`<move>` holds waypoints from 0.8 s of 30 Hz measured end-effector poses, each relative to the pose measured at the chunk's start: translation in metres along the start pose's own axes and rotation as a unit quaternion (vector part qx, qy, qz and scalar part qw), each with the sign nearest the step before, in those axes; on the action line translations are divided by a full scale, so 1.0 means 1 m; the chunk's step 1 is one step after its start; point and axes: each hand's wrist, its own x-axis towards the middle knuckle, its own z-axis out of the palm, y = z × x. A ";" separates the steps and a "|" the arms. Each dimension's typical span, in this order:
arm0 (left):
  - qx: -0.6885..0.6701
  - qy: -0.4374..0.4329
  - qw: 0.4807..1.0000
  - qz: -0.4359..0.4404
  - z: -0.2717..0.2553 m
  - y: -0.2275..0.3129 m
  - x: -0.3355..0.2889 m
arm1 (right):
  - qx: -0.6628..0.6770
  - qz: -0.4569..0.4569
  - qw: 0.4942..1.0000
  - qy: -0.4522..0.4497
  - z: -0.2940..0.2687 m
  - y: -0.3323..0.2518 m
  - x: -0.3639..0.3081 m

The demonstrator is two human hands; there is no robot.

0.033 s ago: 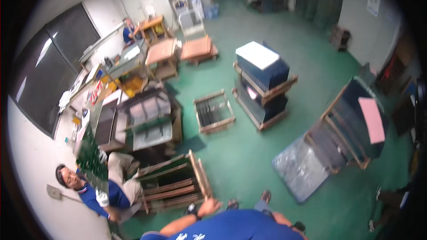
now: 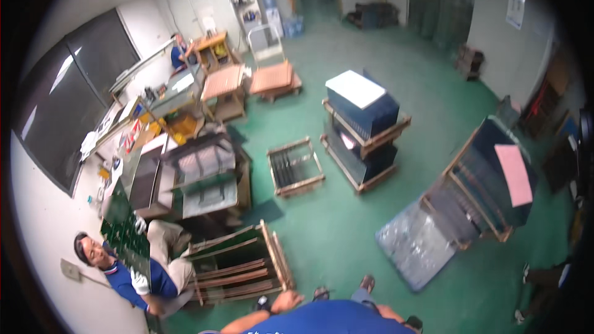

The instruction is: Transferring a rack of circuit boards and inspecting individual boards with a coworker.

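Observation:
My left hand is low in the view, just beside the near right corner of a wooden slotted rack. Its fingers look loosely bent and a little apart, with nothing visible in them; whether they touch the rack I cannot tell. A dark band sits on that wrist. My right forearm shows at the lower edge, past my blue shirt, and its fingers are hidden. Several dark panels with brown edges stand in the rack. To its left, a seated person in white gloves holds up a dark green panel.
Ahead stands a stack of dark panels on wooden frames, with a white sheet on top. A low wooden frame lies left of it. At right are a leaning panel stack and a plastic-wrapped slab. Workbenches line the left wall.
The view has shifted slightly. My left hand appears a little lower and further left, away from the rack's corner. The seated person's gloves show more clearly on the green panel.

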 end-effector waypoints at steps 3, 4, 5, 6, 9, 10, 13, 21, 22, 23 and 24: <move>0.001 -0.076 0.989 -0.126 0.016 -0.044 -0.030 | -0.046 0.068 0.995 -0.065 0.003 0.037 0.023; -0.001 -0.075 0.989 -0.129 0.016 -0.042 -0.034 | -0.024 0.094 0.992 -0.078 -0.003 0.019 0.022; -0.023 -0.029 0.986 -0.163 0.006 -0.034 -0.040 | 0.011 0.122 0.988 -0.090 -0.011 -0.003 0.022; -0.041 0.017 0.979 -0.197 -0.007 -0.021 -0.046 | 0.047 0.146 0.983 -0.099 -0.020 -0.041 0.017; -0.185 0.039 0.934 -0.301 -0.012 -0.020 -0.053 | -0.033 0.103 0.981 -0.163 -0.021 -0.027 0.024; -0.188 0.046 0.936 -0.294 -0.011 -0.024 -0.049 | -0.162 0.046 0.971 -0.167 -0.022 -0.013 0.043; -0.133 0.048 0.953 -0.267 0.013 -0.052 -0.051 | -0.139 -0.080 0.982 -0.095 -0.017 -0.011 0.036; -0.223 0.032 0.942 -0.250 0.003 -0.028 -0.040 | -0.115 0.134 0.984 0.010 -0.024 -0.127 -0.010; -0.236 0.039 0.939 -0.246 0.004 -0.031 -0.044 | -0.146 0.097 0.984 0.028 -0.015 -0.121 -0.020; -0.251 0.048 0.935 -0.247 0.009 -0.038 -0.054 | -0.133 0.122 0.982 0.049 -0.003 -0.112 -0.036; -0.124 0.028 0.985 -0.116 0.017 -0.064 -0.053 | -0.149 0.126 0.980 0.048 -0.001 -0.110 -0.044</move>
